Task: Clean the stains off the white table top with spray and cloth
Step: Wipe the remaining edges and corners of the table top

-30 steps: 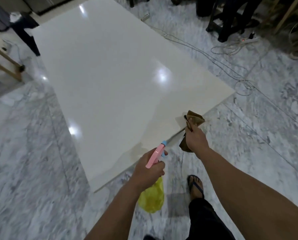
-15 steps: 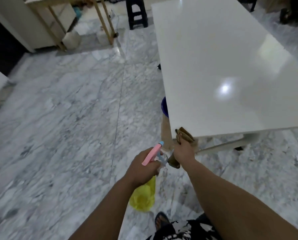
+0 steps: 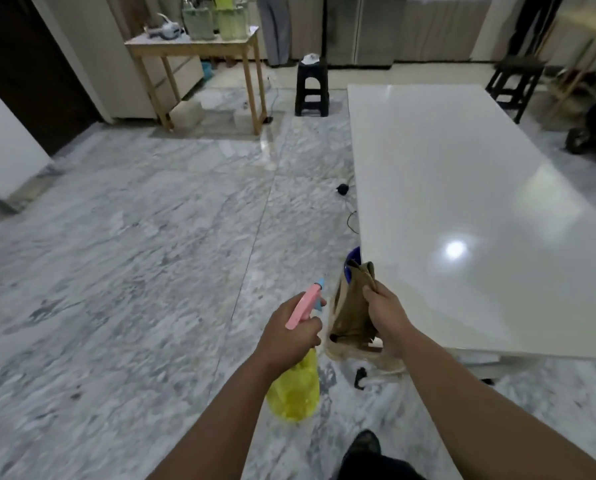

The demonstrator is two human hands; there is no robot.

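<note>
Now both hands full beside the white table top (image 3: pixel 462 188): left hand (image 3: pixel 287 336) around spray bottle (image 3: pixel 294 386), right hand (image 3: pixel 388 315) gripping brown cloth (image 3: pixel 353 306).

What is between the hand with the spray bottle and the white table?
In the head view, the brown cloth, held by the right hand, hangs between the left hand and the white table.

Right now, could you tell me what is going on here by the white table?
A person stands at the near corner of the glossy white table top. The left hand grips a yellow spray bottle with a pink trigger head, its nozzle aimed forward over the marble floor rather than at the table. The right hand holds a crumpled brown cloth just off the table's edge, not wiping. No stains show on the surface from this view.
</note>
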